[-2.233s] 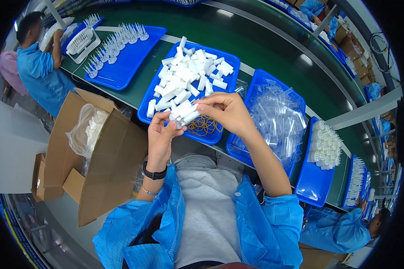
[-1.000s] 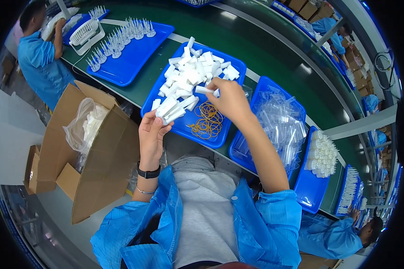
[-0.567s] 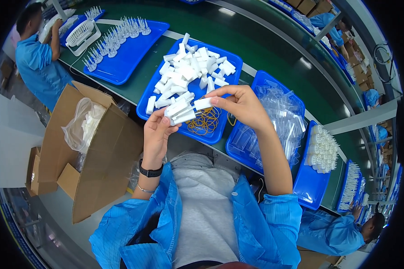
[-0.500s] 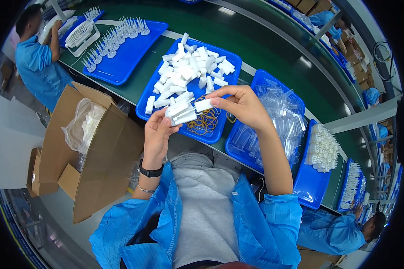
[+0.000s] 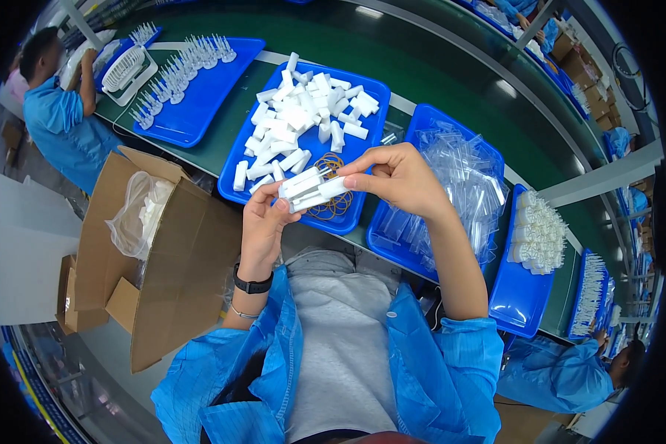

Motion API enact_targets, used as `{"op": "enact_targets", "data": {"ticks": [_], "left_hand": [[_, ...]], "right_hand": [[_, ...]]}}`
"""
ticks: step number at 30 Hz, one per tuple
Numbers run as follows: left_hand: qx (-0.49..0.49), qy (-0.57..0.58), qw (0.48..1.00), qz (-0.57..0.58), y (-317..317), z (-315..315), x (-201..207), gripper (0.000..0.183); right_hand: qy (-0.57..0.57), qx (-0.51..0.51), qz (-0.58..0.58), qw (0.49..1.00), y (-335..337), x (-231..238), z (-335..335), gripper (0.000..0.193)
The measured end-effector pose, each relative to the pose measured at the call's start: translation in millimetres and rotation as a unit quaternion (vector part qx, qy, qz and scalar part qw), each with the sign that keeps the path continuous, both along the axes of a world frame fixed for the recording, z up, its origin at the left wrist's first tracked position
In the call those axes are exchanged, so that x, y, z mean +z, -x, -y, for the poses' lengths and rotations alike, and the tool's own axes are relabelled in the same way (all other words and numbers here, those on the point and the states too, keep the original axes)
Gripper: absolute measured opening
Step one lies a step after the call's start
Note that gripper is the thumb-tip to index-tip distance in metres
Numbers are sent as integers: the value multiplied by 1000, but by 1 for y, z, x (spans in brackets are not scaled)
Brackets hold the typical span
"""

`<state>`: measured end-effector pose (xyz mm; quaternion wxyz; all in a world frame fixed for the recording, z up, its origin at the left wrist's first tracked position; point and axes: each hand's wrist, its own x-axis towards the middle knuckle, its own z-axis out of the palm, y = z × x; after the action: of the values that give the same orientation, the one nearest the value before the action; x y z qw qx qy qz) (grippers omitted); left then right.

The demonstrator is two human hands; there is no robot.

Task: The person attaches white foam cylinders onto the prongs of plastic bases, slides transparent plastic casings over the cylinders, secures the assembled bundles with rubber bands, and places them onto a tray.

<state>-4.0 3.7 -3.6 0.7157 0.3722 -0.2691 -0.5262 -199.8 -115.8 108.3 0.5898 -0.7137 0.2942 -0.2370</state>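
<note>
Over the blue tray's (image 5: 359, 146) near side, a pronged white assembly (image 5: 300, 183) is held by the left hand (image 5: 263, 214) while a white block (image 5: 333, 187), pinched by the right hand (image 5: 403, 183), is apparently being fitted, careful alignment seemingly being called for.

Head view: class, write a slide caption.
The left hand holds a pronged white cluster; the right hand pinches a white block at its prongs.

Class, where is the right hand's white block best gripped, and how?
Probably pinch the elongated white block across its right end, the right hand coming from that side: its left end faces the white assembly in the left hand and seems best kept clear.
</note>
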Motion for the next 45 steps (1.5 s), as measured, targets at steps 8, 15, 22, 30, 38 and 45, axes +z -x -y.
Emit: {"op": "enact_targets", "data": {"ticks": [8,15,22,30,38,45], "left_hand": [[25,17,998,47,5,1,-1,38],[11,17,1000,13,1,4,-3,34],[3,2,998,60,8,3,1,34],[-32,-16,999,30,11,2,5,36],[-44,-1,998,35,11,0,1,37],[-96,10,995,-31,16,2,11,35]], "right_hand": [[-112,-36,67,991,1,-9,2,14],[-84,-31,101,991,2,-13,-5,15],[-80,-41,57,994,-5,-26,-5,14],[-23,-37,37,998,-11,-26,-17,12],[5,-76,56,996,-14,-32,-31,12],[76,-116,31,990,17,-4,-33,18]]}}
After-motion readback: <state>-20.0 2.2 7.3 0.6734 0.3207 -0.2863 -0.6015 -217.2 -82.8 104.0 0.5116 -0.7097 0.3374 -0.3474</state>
